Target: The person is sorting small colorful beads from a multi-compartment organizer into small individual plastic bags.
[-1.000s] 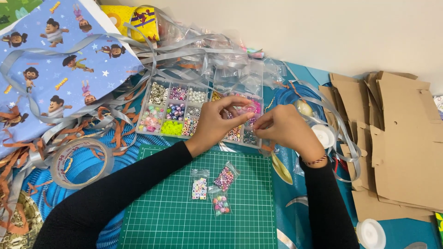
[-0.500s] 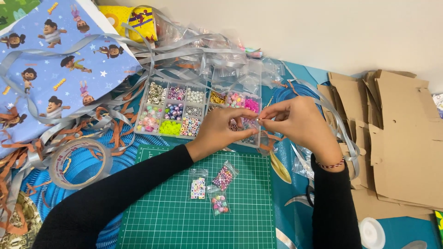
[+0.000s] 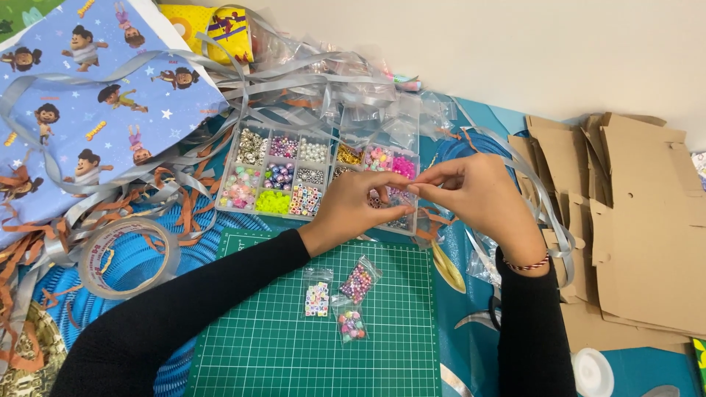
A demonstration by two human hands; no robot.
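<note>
My left hand (image 3: 351, 204) and my right hand (image 3: 471, 192) meet fingertip to fingertip over the right end of a clear bead organiser box (image 3: 254, 215). Together they pinch a tiny item (image 3: 409, 188) that looks like a small bead; it is too small to make out more. The box's compartments hold pearl, silver, pink, neon green and lettered beads. Both arms wear black sleeves, and a red woven bracelet (image 3: 531, 264) sits on my right wrist. On the green cutting mat (image 3: 279, 345) below the hands lie three small clear bags of beads (image 3: 350, 323).
A roll of clear tape (image 3: 90, 251) lies at the left. Blue cartoon-print wrapping paper (image 3: 88, 95) and tangled silver ribbon (image 3: 294, 81) fill the back left. Flattened cardboard pieces (image 3: 640, 220) are stacked at the right. A white spool (image 3: 592, 371) sits at the bottom right.
My right hand has lifted up and left to meet my left fingertips over the box, covering the white spool seen beside it before. In the last half second the hands barely moved.
</note>
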